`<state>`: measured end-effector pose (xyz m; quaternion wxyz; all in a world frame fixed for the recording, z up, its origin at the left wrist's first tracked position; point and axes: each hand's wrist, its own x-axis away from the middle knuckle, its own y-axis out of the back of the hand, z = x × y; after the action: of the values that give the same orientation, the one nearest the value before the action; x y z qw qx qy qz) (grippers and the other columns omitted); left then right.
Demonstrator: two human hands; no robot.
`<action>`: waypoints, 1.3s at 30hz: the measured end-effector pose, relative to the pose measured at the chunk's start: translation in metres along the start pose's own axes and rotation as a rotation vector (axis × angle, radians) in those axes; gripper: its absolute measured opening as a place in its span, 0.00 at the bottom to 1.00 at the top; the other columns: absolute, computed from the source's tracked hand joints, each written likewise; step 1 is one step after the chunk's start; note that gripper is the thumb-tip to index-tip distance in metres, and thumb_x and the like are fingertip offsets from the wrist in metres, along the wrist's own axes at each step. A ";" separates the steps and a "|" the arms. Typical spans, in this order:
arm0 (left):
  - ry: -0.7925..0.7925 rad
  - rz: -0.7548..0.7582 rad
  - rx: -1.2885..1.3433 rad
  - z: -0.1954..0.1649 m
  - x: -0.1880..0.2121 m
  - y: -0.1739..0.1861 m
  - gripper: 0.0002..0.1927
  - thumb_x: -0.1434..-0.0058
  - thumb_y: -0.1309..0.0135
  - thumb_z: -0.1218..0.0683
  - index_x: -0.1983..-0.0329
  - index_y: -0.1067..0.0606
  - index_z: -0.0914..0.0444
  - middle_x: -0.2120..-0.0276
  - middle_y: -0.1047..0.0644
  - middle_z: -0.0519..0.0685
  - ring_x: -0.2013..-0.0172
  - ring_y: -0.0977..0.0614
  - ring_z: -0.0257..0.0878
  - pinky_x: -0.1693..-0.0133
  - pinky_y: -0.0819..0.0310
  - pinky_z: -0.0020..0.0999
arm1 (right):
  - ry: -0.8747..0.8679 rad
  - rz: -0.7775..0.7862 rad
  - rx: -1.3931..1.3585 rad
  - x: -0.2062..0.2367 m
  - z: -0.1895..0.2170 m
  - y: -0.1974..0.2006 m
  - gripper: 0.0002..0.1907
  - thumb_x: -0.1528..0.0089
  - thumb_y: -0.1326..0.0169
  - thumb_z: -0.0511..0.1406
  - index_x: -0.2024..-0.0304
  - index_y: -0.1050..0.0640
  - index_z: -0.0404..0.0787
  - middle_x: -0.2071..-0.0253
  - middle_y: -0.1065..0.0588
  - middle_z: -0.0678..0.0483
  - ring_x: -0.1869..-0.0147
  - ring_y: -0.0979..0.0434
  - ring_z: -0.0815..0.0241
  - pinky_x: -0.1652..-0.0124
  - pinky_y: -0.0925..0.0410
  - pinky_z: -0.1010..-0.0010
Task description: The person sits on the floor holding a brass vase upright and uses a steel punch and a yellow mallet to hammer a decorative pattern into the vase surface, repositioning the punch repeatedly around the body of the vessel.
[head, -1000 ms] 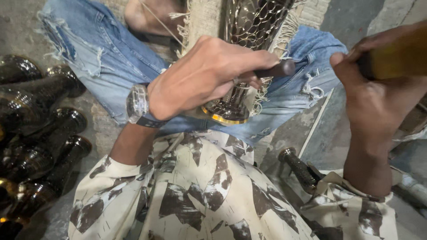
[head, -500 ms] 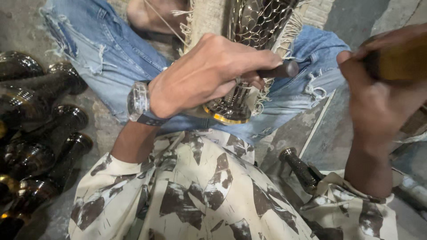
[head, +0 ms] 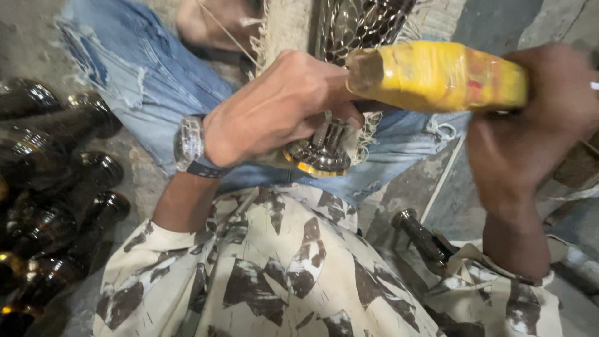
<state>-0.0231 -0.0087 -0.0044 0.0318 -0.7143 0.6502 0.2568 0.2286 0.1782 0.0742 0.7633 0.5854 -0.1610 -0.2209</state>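
- Count: two hands; one yellow-wrapped tool; one netted bottle in work; about six dark bottles (head: 59, 206) lying at left, one more dark bottle (head: 421, 237) lower right.
- Left hand (head: 274, 109): closed around the netted bottle's (head: 321, 146) neck, over the lap; watch on wrist.
- Right hand (head: 536, 118): gripping the yellow tool (head: 437, 75), blurred, its tip just beside the left hand.
- Netted bottle: metallic mesh cover, gold ring at the mouth.
- Room: bare floor between the knees and the right-side bottle; left side crowded.
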 end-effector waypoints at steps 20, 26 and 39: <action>-0.043 0.000 0.160 -0.002 -0.001 0.012 0.35 0.52 0.45 0.61 0.36 0.31 0.69 0.62 0.19 0.55 0.60 0.15 0.50 0.56 0.20 0.41 | 0.072 -0.004 0.157 -0.013 0.023 0.006 0.17 0.47 0.39 0.16 0.57 0.24 0.29 0.60 0.27 0.43 0.54 0.25 0.48 0.53 0.32 0.60; 0.052 0.020 0.067 -0.002 0.000 0.004 0.33 0.48 0.54 0.72 0.37 0.27 0.67 0.55 0.16 0.55 0.61 0.13 0.44 0.61 0.21 0.36 | -0.058 -0.120 -0.636 -0.003 0.008 -0.002 0.17 0.31 0.40 0.19 0.45 0.31 0.31 0.50 0.30 0.53 0.49 0.27 0.63 0.49 0.31 0.74; -0.006 0.027 0.115 0.000 0.007 0.009 0.26 0.46 0.52 0.70 0.41 0.30 0.69 0.59 0.19 0.56 0.59 0.13 0.47 0.55 0.20 0.36 | -0.054 -0.069 -0.582 0.018 -0.031 -0.010 0.14 0.31 0.42 0.27 0.47 0.32 0.30 0.54 0.33 0.53 0.53 0.29 0.64 0.51 0.34 0.78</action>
<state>-0.0317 -0.0163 -0.0042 0.0716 -0.7017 0.6734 0.2215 0.2582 0.1916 0.0559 0.8866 0.3409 -0.0913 -0.2990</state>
